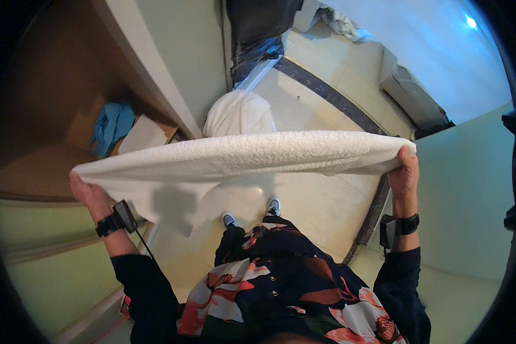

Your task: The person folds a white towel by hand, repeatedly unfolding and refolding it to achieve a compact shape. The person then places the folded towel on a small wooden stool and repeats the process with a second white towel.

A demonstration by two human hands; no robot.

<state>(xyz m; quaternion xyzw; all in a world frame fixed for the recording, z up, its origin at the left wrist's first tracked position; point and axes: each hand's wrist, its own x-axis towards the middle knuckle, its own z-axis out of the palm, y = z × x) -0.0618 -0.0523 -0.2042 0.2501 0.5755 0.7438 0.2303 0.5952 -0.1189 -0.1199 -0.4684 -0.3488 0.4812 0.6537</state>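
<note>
A white terry towel (258, 152) stretches across the view, held up above the tiled floor. My left hand (86, 189) grips its left end, and my right hand (405, 172) pinches the corner at its right end. The cloth is drawn out sideways between the hands, with a looser part hanging below on the left side. Most of my left fingers are hidden behind the cloth. Each wrist carries a black strap with a small box.
A brown open compartment (38, 129) at left holds a blue cloth (114, 124) and a white flat piece (144, 135). Beyond the towel, a white cloth bundle (241, 112) sits by the wall. A pale green wall (460, 193) stands at right. Dark plastic (258, 38) hangs at the top.
</note>
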